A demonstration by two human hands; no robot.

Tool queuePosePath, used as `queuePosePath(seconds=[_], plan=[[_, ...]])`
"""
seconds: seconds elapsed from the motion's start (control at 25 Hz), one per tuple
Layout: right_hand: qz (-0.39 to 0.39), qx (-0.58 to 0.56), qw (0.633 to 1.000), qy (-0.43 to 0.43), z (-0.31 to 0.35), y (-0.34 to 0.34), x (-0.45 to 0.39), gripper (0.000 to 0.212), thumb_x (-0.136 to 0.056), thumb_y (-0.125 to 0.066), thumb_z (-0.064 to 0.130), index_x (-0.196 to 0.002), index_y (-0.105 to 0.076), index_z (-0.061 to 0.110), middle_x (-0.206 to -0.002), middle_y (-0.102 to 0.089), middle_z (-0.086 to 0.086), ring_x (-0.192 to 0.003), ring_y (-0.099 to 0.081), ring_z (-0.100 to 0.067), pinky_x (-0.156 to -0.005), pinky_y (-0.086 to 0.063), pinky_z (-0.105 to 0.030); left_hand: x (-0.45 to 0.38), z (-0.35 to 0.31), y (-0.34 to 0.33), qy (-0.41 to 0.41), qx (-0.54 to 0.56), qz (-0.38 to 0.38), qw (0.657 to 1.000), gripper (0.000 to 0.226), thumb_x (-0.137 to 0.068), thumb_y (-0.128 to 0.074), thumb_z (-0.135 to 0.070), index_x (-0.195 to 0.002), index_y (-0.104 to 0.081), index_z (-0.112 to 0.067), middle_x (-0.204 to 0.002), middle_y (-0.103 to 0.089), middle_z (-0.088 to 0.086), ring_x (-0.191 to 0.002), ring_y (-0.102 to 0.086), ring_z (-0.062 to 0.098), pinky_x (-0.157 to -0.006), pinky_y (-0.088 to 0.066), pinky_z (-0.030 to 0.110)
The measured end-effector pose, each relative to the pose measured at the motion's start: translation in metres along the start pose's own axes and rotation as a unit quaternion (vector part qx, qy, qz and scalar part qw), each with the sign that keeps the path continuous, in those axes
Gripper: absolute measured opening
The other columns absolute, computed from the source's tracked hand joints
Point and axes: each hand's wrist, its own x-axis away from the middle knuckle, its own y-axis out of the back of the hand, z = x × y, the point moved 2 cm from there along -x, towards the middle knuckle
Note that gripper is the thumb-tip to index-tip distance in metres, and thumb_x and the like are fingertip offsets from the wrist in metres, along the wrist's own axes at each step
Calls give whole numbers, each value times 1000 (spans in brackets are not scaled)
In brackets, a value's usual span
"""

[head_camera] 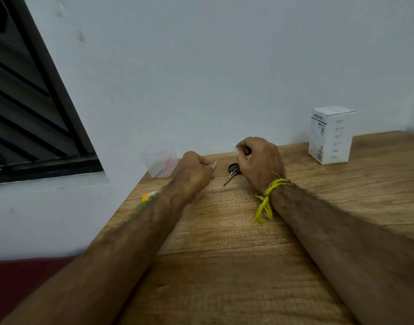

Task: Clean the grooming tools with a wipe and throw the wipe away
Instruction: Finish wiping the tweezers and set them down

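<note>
My right hand [260,160] pinches a small white scrap [234,146], my left hand [196,172] pinches something tiny, and left of centre a clear cup [159,163] holds pink sticks [167,164].

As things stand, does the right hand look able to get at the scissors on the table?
Probably yes. The scissors lie on the table just left of the right hand, nothing between them. But its fingers already pinch a small white piece, which it would likely need to drop first.

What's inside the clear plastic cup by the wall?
Through the clear plastic cup a thin pink stick-like item shows, leaning inside. What it is, and whether anything else sits at the bottom, can't be made out; the left hand covers its right edge.
</note>
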Motion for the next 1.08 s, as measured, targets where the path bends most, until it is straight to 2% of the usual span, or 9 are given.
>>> queuePosePath(seconds=[0.08, 0.16, 0.28, 0.44, 0.56, 0.76, 0.88, 1.0, 1.08], plan=[[11, -15, 1000, -8, 4, 0, 1, 15, -85, -65, 14, -96, -74, 15, -92, -73, -4, -85, -67, -23, -78, -54, -34, 20, 9, 3, 25, 145, 3, 989, 21, -91, -70, 0, -110, -61, -3, -75, -68, 8, -60, -64, 13, -62, -60, 28], [17, -40, 999, -10, 8, 0, 4, 12, -86, -66, 14, -95, -75, 14, -84, -73, -2, -77, -66, -19, -76, -56, -36, 35, 19, -1, 20, 199, -8, 980, 27, -90, -68, 6, -114, -60, -4, -78, -66, 9, -61, -64, 15, -60, -60, 26], [17, -106, 992, -63, 6, 1, 6, 10, -87, -69, 13, -95, -75, 13, -79, -73, 0, -74, -69, -12, -77, -58, -33, 40, 24, -7, 11, 241, -23, 970, 15, -90, -69, 3, -103, -65, -4, -75, -68, 7, -62, -65, 16, -60, -57, 26], [42, -192, 966, -169, 0, 1, 6, 3, -86, -74, 12, -89, -73, 12, -77, -75, -6, -74, -75, -16, -77, -62, -41, 34, 26, -9, 5, 263, 12, 965, 12, -88, -73, 2, -95, -66, -4, -71, -70, 8, -57, -69, 16, -53, -56, 22], [39, -198, 962, -186, 0, 0, 6, 6, -84, -78, 15, -84, -73, 12, -73, -75, -7, -71, -75, -18, -76, -63, -42, 28, 31, -9, 4, 270, 22, 963, 12, -87, -74, 2, -92, -67, -7, -71, -71, 7, -58, -71, 16, -53, -57, 22], [40, -227, 949, -215, 3, 0, 7, 9, -85, -77, 10, -90, -71, 5, -75, -76, -11, -74, -76, -25, -78, -62, -50, 28, 29, -9, -4, 285, 41, 957, 15, -87, -74, 0, -86, -67, -13, -75, -73, 10, -63, -74, 19, -59, -60, 25], [26, -174, 968, -181, 9, 7, 15, 5, -85, -77, 16, -87, -72, 14, -72, -75, -3, -71, -74, -15, -73, -62, -36, 33, 26, -8, 9, 317, 64, 946, 14, -85, -76, 3, -93, -70, -6, -81, -74, 15, -72, -76, 25, -61, -61, 25], [-48, -69, 995, -62, 21, 22, 25, 10, -84, -77, 15, -80, -71, 22, -72, -70, 8, -67, -66, -4, -61, -51, -14, 38, 22, -8, 0, 337, 103, 936, 18, -83, -75, 7, -99, -69, 2, -82, -73, 21, -72, -76, 26, -62, -62, 28], [-62, -4, 996, 59, 32, 26, 27, 8, -83, -74, 7, -82, -71, 15, -76, -68, 4, -67, -63, -8, -61, -52, -21, 40, 19, -9, -13, 338, 122, 933, 16, -82, -75, 7, -95, -69, 0, -85, -73, 26, -68, -75, 25, -63, -62, 31]])
